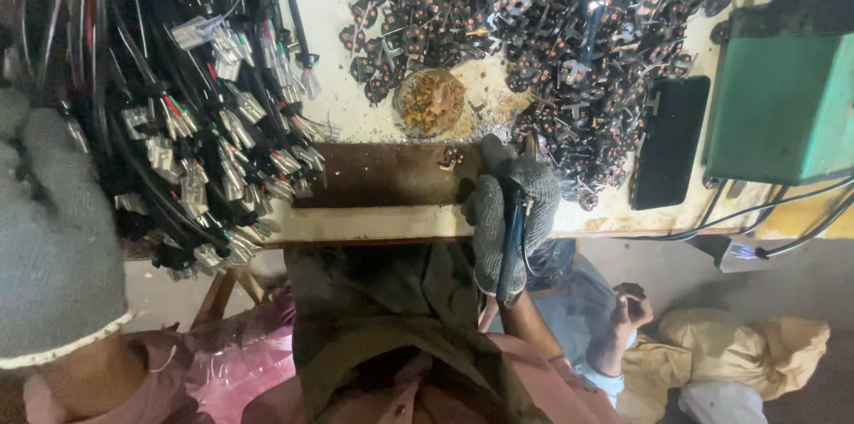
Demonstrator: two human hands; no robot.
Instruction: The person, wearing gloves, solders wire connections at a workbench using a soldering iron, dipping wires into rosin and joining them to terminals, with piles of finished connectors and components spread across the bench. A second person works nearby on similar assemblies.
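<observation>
Grey-gloved right hand (509, 210) gripping blue tool (511, 242) at bench edge (374, 224), left hand (53, 237) grip hidden, cable bundle (196, 104) crowding left

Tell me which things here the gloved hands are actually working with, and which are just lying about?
In use:
right hand gripping a blue-handled tool
small part on the brown board
left hand by the wire bundle

Lying about:
pile of plug parts
dish of scraps
black phone
green box
</observation>
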